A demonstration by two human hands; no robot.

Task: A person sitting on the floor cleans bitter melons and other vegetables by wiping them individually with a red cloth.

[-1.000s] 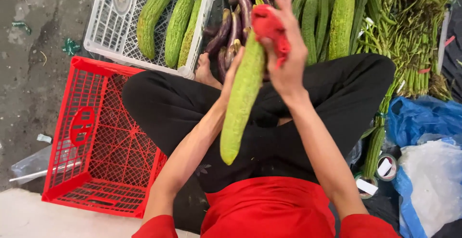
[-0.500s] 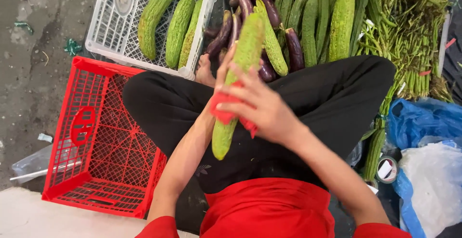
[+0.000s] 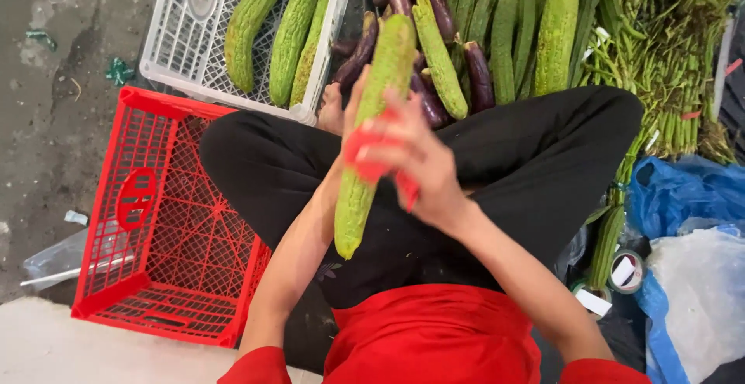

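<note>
Here | left hand (image 3: 351, 108) grips long gourd (image 3: 371, 132) over lap | right hand (image 3: 415, 163) closed on red cloth (image 3: 365, 155) against it | white crate (image 3: 186, 50) far: three gourds (image 3: 289, 42) | red crate (image 3: 167, 221) left

Single head-worn view, looking steeply down from above the seated person.

The camera sits close over the lap, facing forward and down; the red shirt (image 3: 434, 337) fills the bottom edge, the crossed legs in black trousers (image 3: 497, 151) lie across the middle; the hands and the long green gourd (image 3: 371, 135) come nearest the lens, mid-frame; the red crate (image 3: 155, 221) lies at left, the white crate (image 3: 194, 50) and piled vegetables (image 3: 535, 34) along the top, farthest off; no second view shares the scene.
</note>
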